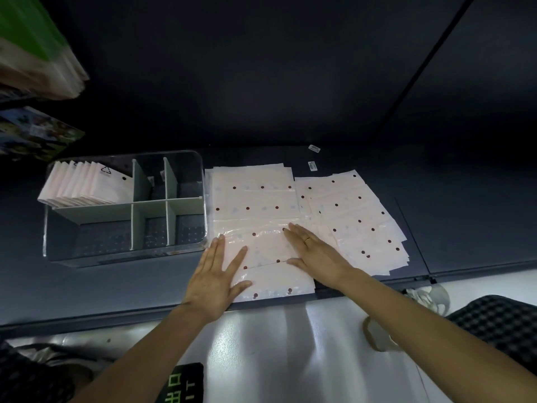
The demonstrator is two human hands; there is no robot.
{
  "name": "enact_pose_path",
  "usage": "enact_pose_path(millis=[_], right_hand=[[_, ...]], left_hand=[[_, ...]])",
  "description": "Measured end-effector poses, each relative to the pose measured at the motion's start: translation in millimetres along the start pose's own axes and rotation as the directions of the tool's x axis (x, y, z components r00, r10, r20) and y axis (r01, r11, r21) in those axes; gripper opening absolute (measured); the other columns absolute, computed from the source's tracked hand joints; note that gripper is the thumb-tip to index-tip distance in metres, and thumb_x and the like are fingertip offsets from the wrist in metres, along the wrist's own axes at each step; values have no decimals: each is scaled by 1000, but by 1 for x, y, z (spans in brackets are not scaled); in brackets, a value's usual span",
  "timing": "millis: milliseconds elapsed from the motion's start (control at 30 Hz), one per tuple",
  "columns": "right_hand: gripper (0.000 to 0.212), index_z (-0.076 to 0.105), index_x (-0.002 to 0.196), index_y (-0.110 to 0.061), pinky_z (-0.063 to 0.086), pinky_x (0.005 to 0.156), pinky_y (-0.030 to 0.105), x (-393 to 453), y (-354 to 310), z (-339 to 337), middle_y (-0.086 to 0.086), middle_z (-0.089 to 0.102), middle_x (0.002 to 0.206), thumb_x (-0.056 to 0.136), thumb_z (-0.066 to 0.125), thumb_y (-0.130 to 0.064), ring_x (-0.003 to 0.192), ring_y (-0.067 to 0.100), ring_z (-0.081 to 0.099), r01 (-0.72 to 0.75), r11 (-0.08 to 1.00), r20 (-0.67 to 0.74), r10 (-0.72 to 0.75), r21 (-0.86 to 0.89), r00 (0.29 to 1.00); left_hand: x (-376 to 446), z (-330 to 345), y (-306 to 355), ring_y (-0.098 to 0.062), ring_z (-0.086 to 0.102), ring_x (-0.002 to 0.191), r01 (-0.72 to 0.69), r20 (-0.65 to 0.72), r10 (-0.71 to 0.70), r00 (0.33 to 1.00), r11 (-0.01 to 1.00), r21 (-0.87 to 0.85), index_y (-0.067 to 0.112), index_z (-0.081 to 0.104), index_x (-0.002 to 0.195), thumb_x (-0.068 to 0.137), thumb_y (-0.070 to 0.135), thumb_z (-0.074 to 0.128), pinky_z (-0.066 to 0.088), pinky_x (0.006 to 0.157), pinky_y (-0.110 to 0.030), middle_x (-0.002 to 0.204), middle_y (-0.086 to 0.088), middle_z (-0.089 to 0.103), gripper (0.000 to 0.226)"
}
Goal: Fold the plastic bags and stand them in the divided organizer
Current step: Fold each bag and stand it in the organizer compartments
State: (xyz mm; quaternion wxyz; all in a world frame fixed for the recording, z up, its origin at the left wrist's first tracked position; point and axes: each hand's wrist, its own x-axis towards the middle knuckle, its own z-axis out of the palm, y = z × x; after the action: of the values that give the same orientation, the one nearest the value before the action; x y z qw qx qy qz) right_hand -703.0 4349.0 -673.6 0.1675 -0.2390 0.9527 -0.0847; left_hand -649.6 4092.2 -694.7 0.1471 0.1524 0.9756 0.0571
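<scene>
Head view is showing both hands, left (213,274) and right (315,254), spread flat, pressing the top dotted plastic bag (268,251) smooth. I think pushing the air out toward the edges first is making a neater fold.

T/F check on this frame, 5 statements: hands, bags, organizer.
1. Both hands lie flat on a bag: true. The left hand and right hand press the front bag with straight fingers.
2. Folded bags stand in the organizer's far-left compartment: true. The folded bags fill that corner of the organizer.
3. Every compartment holds bags: false. Only the far-left one does; the rest show none.
4. The organizer sits to the right of the flat bags: false. It sits to their left.
5. The right hand wears a ring: true. The ring is on one finger.
</scene>
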Motion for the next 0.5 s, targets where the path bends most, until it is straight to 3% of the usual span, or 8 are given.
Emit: enact_pose_path(millis=[100, 200, 300, 367, 433, 500], right_hand=[[60, 3, 151, -15, 11, 116, 24, -2, 15, -6, 4, 3, 159, 102, 34, -30, 146, 14, 3, 115, 979, 27, -112, -168, 993], [70, -1, 150, -17, 20, 115, 28, -6, 25, -12, 5, 4, 159, 93, 34, 3, 146, 17, 3, 188, 942, 86, -171, -278, 982], [79, 3, 151, -19, 30, 109, 30, -8, 31, -16, 5, 9, 158, 86, 39, 10, 145, 19, 10, 201, 929, 83, -184, -310, 979], [70, 29, 146, -14, 42, 99, 32, -10, 28, -19, 11, 32, 151, 83, 53, 4, 138, 21, 31, 223, 916, 16, -231, -335, 973], [56, 66, 113, -11, 54, 76, 29, -13, 28, -25, 11, 65, 118, 60, 79, -1, 108, 21, 62, 286, 872, -113, -356, -396, 928], [42, 74, 84, -12, 56, 63, 26, -17, 25, -30, 4, 72, 93, 45, 86, -1, 84, 19, 69, 340, 831, -202, -461, -440, 864]], left_hand=[[0, -5, 4, -29, -25, 141, 39, 3, -39, 999, 999, -18, 38, -20, 143, 75, 74, -12, -10, 117, -35, 149, -14, -32, 77], [1, -11, 15, -30, -13, 145, 88, -11, -88, 996, 996, -27, 32, 4, 150, 95, 58, 21, -5, 117, -38, 157, -13, -14, 63], [-5, -19, 32, -26, 21, 141, -16, -83, 16, 996, 1000, 9, 23, 29, 146, 96, 42, 45, 19, 114, -38, 156, -7, 18, 56], [-11, -21, 46, -23, 48, 122, -115, -144, 114, 983, 993, -3, 18, 45, 138, 86, 39, 62, 39, 100, -33, 143, -4, 44, 58], [-13, -15, 57, -21, 46, 122, -159, -153, 157, 976, 987, -2, 15, 32, 145, 90, 40, 54, 38, 100, -32, 145, -2, 41, 64], [-13, -7, 60, -20, 28, 135, -108, -81, 107, 991, 994, -7, 15, 5, 151, 98, 41, 36, 24, 109, -32, 155, -1, 19, 66]])
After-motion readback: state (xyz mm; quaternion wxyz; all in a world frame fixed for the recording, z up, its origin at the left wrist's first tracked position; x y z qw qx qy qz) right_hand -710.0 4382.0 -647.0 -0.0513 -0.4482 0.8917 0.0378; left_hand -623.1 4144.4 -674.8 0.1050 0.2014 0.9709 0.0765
